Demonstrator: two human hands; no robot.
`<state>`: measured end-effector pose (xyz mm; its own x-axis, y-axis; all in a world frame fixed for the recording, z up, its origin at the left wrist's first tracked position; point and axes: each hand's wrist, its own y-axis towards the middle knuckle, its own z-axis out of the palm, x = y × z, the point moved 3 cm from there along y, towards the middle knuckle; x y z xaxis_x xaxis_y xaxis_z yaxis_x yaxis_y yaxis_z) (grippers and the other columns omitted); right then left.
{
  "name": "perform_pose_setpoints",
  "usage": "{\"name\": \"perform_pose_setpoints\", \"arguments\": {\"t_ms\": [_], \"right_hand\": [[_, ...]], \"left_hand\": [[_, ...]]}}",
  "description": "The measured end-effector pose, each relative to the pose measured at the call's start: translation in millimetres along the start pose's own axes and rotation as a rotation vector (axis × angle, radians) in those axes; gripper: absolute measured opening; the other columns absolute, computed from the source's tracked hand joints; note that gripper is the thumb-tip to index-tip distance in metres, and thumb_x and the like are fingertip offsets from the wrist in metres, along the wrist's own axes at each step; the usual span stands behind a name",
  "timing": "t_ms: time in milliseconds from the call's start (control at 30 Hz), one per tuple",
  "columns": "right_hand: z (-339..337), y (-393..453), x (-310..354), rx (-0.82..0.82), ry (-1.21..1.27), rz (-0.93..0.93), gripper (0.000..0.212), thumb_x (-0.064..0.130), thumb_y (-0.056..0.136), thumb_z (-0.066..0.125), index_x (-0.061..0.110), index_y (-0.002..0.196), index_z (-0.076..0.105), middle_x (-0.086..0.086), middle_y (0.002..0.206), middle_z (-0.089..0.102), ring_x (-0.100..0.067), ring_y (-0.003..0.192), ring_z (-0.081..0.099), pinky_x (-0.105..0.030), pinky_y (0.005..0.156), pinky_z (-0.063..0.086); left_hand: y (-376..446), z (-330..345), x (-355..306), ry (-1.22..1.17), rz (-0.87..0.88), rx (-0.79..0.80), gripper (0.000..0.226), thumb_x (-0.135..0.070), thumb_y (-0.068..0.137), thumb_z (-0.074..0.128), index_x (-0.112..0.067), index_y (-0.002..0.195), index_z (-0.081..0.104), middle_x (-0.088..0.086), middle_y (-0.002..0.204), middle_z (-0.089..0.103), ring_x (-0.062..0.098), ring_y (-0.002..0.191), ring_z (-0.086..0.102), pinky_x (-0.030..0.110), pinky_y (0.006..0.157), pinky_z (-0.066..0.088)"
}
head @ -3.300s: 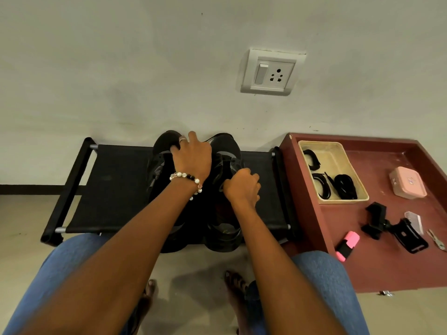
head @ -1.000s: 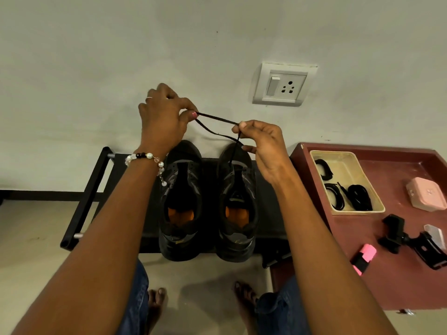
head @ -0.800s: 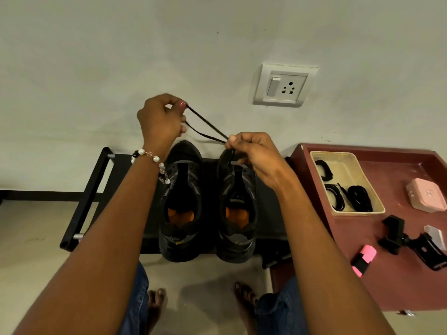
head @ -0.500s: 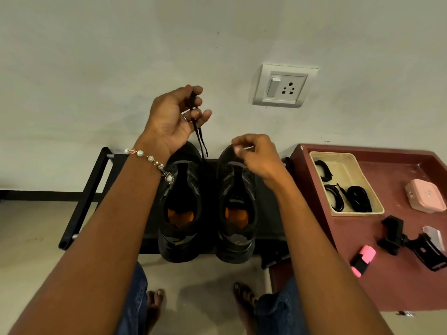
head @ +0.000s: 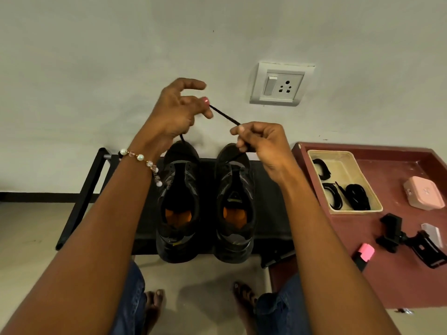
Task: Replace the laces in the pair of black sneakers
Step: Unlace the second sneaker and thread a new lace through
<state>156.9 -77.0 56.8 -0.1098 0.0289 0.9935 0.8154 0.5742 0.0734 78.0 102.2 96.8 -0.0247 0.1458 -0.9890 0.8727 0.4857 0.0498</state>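
Note:
Two black sneakers stand side by side on a low black rack (head: 82,204), toes toward the wall: the left sneaker (head: 179,201) and the right sneaker (head: 235,201), both with orange insoles and no laces in view. Above their toes, my left hand (head: 175,112) pinches one end of a black lace (head: 223,117). My right hand (head: 262,143) grips the lace lower down to the right, and its tail trails onto the right sneaker's toe. The lace runs taut between my hands.
A cream tray (head: 343,155) with several coiled black laces sits on the maroon table (head: 396,281) at right, beside a pink box (head: 424,193), a black phone clamp (head: 408,240) and a pink highlighter (head: 365,253). A wall socket (head: 280,84) is behind. My bare feet rest on the floor below.
Both hands lifted a black lace off the sneakers. In the last half second my hands moved apart again, stretching the lace between them.

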Motion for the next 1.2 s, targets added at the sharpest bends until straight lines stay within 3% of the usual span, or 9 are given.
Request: {"name": "perform_pose_setpoints", "arguments": {"t_ms": [233, 333, 400, 500, 600, 700, 800, 1000, 1200], "right_hand": [[-41, 1, 9, -0.186, -0.117, 0.001, 0.02, 0.023, 0.094, 0.064, 0.01, 0.082, 0.074, 0.0, 0.06, 0.057, -0.007, 0.055, 0.049, -0.023, 0.053, 0.044], [-44, 2, 3, -0.278, -0.201, 0.057, 0.023, 0.03, 0.092, 0.066, 0.012, 0.082, 0.075, -0.001, 0.061, 0.055, -0.004, 0.051, 0.046, -0.022, 0.051, 0.039], [-41, 3, -2, -0.296, -0.224, 0.088, 0.023, 0.031, 0.091, 0.067, 0.012, 0.082, 0.075, 0.0, 0.059, 0.056, 0.001, 0.048, 0.047, -0.021, 0.054, 0.038], [-32, 4, -7, -0.214, -0.268, 0.14, 0.024, 0.028, 0.09, 0.068, 0.006, 0.082, 0.075, 0.002, 0.057, 0.056, 0.006, 0.045, 0.05, -0.019, 0.06, 0.036], [-22, 4, -9, -0.107, -0.289, 0.189, 0.025, 0.027, 0.09, 0.069, 0.004, 0.081, 0.074, 0.001, 0.058, 0.056, 0.003, 0.042, 0.046, -0.019, 0.054, 0.035], [-17, 2, -12, -0.026, -0.278, 0.25, 0.021, 0.022, 0.09, 0.069, 0.004, 0.079, 0.072, -0.002, 0.059, 0.058, -0.008, 0.046, 0.042, -0.021, 0.046, 0.035], [-21, 0, -19, 0.011, -0.293, 0.339, 0.017, 0.015, 0.09, 0.068, -0.001, 0.085, 0.073, -0.004, 0.06, 0.06, -0.01, 0.049, 0.045, -0.02, 0.047, 0.039], [-32, -2, -35, -0.063, -0.351, 0.443, 0.011, 0.003, 0.092, 0.062, -0.004, 0.091, 0.071, -0.008, 0.068, 0.065, -0.01, 0.053, 0.055, -0.019, 0.051, 0.047], [-15, -2, -41, -0.072, -0.342, 0.419, 0.01, 0.004, 0.085, 0.072, -0.006, 0.084, 0.071, -0.017, 0.073, 0.071, -0.017, 0.051, 0.063, -0.022, 0.052, 0.054]], "left_hand": [[14, -16, 42, -0.155, 0.005, -0.451, 0.012, -0.01, 0.092, 0.062, -0.014, 0.102, 0.061, 0.002, 0.078, 0.072, 0.008, 0.061, 0.06, 0.024, 0.063, 0.049], [18, 0, 51, -0.084, 0.07, -0.346, 0.023, -0.002, 0.088, 0.065, -0.01, 0.109, 0.063, -0.001, 0.098, 0.073, 0.008, 0.091, 0.067, 0.027, 0.088, 0.052], [18, 10, 49, 0.22, 0.15, -0.226, 0.03, -0.01, 0.086, 0.069, -0.015, 0.115, 0.064, -0.002, 0.119, 0.067, 0.01, 0.114, 0.059, 0.028, 0.104, 0.043], [12, 29, 41, 0.496, 0.286, 0.07, 0.049, -0.018, 0.085, 0.071, -0.023, 0.132, 0.057, -0.003, 0.141, 0.051, 0.008, 0.131, 0.041, 0.021, 0.108, 0.028], [1, 51, 43, 0.515, 0.326, 0.323, 0.052, -0.019, 0.086, 0.071, -0.023, 0.135, 0.055, -0.005, 0.136, 0.056, 0.003, 0.131, 0.039, 0.022, 0.111, 0.027], [-4, 60, 51, 0.512, 0.295, 0.268, 0.025, -0.016, 0.085, 0.071, -0.017, 0.11, 0.072, -0.003, 0.102, 0.073, 0.007, 0.102, 0.063, 0.021, 0.098, 0.043], [-1, 57, 56, 0.562, 0.213, 0.142, 0.011, -0.021, 0.087, 0.069, -0.018, 0.095, 0.076, -0.006, 0.088, 0.072, 0.009, 0.089, 0.064, 0.032, 0.092, 0.047], [3, 40, 69, 1.023, 0.142, -0.112, 0.018, -0.027, 0.096, 0.055, -0.025, 0.098, 0.072, -0.003, 0.095, 0.07, 0.023, 0.104, 0.056, 0.042, 0.09, 0.031], [-3, 74, 69, 0.954, 0.365, 0.205, 0.039, -0.028, 0.087, 0.067, -0.025, 0.127, 0.062, -0.002, 0.129, 0.059, 0.023, 0.12, 0.049, 0.037, 0.098, 0.038]]}}
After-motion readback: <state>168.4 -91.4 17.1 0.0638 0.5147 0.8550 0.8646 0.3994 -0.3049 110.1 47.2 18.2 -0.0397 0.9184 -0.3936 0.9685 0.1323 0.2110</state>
